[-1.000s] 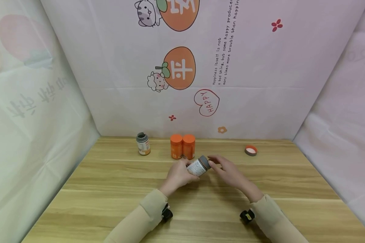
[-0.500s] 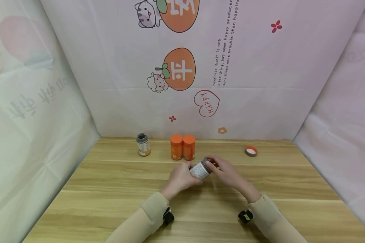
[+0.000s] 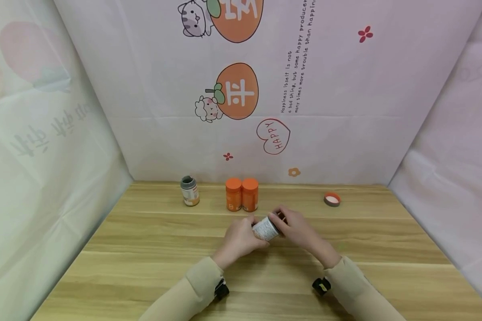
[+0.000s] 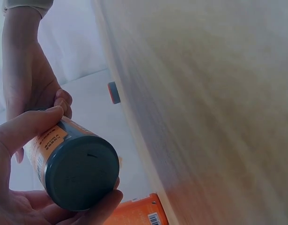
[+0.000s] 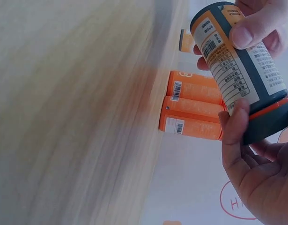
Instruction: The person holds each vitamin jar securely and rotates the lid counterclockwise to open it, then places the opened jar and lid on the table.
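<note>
My left hand grips a grey bottle with a white-and-orange printed label round its body. The bottle leans over to the right, above the table. Its dark base faces the left wrist camera, with the left thumb and fingers wrapped about it. My right hand holds the other end, its fingers curled round the grey screw cap. A thin orange band shows between cap and body in the right wrist view. From the head view the cap is mostly hidden by the right fingers.
Two orange jars with orange lids stand side by side at the back. Left of them is an uncapped grey bottle. A loose grey-and-orange cap lies inside-up at the back right of the wooden table. Printed cloth walls enclose the table.
My right hand has moved left onto the bottle's cap and its fingers have closed round it. The bottle, in my left hand, has shifted slightly right and toward me.
</note>
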The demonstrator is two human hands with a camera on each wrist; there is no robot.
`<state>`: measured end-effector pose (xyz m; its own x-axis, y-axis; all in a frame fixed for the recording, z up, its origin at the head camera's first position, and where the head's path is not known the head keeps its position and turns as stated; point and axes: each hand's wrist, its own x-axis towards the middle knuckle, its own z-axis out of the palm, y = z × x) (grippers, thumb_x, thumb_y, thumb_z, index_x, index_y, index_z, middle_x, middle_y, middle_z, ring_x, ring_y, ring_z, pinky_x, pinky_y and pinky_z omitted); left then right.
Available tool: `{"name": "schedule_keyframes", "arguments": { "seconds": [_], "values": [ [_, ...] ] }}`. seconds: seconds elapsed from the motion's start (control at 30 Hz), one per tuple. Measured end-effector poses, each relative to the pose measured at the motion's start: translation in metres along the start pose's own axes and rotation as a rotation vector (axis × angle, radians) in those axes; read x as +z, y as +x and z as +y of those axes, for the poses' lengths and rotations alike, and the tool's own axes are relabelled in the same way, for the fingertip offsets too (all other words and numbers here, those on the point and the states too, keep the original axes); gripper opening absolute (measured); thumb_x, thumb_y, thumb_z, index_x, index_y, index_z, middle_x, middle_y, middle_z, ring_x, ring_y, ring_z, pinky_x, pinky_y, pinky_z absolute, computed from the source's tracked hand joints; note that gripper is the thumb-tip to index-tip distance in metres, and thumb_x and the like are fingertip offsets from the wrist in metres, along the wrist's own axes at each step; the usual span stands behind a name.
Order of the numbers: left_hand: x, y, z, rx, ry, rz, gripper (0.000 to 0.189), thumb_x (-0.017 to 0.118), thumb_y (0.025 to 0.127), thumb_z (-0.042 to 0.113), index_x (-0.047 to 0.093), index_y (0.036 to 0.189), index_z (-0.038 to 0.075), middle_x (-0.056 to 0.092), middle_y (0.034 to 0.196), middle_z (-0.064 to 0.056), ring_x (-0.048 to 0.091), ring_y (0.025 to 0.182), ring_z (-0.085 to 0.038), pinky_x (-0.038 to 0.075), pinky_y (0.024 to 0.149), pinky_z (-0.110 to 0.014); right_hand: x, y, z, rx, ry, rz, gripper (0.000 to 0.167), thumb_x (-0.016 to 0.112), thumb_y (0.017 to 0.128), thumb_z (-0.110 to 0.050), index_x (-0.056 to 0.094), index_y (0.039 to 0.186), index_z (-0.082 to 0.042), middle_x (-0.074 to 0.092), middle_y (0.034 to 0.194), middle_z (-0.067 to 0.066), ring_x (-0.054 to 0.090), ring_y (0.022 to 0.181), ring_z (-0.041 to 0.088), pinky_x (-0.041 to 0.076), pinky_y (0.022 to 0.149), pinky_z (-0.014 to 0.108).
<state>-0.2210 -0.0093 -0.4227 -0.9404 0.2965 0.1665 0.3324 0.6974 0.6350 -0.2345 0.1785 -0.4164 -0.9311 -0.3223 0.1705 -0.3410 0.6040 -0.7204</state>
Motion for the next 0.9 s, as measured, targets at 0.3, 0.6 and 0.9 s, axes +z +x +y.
{"name": "schedule_keyframes", "arguments": {
  "seconds": [0.3,0.6,0.9],
  "values": [
    [-0.0005,-0.0031,0.0036,0.036,0.046,0.011,0.054,0.087,0.062,0.034,0.064,0.105,0.01,0.068,0.088,0.001,0.059,0.071,-0.008,0.045,0.059,-0.023,0.0024,0.0003,-0.0019,0.034,0.012,0.038,0.033,0.047,0.098,-0.04,0.057,0.104,-0.009,0.06,0.077,0.005,0.053,0.055,0.013,0.047,0.048,0.027],
    [0.0011,-0.0044,0.0021,0.124,0.085,0.048,0.055,0.085,0.064,0.035,0.066,0.11,0.014,0.069,0.09,0.003,0.059,0.072,-0.006,0.045,0.06,-0.022,0.0011,-0.0022,-0.0032,0.007,-0.045,0.056,0.031,0.044,0.1,-0.038,0.059,0.103,-0.011,0.059,0.074,0.005,0.051,0.05,0.012,0.046,0.045,0.026],
    [-0.0019,-0.0038,0.0004,0.132,-0.02,0.055,0.05,0.087,0.06,0.033,0.071,0.106,0.019,0.07,0.088,0.006,0.058,0.072,-0.004,0.045,0.061,-0.021,0.0003,-0.0034,-0.0028,-0.05,-0.126,0.083,0.026,0.047,0.099,-0.033,0.058,0.1,-0.009,0.057,0.071,0.003,0.049,0.05,0.008,0.044,0.045,0.023]
  ]
}}
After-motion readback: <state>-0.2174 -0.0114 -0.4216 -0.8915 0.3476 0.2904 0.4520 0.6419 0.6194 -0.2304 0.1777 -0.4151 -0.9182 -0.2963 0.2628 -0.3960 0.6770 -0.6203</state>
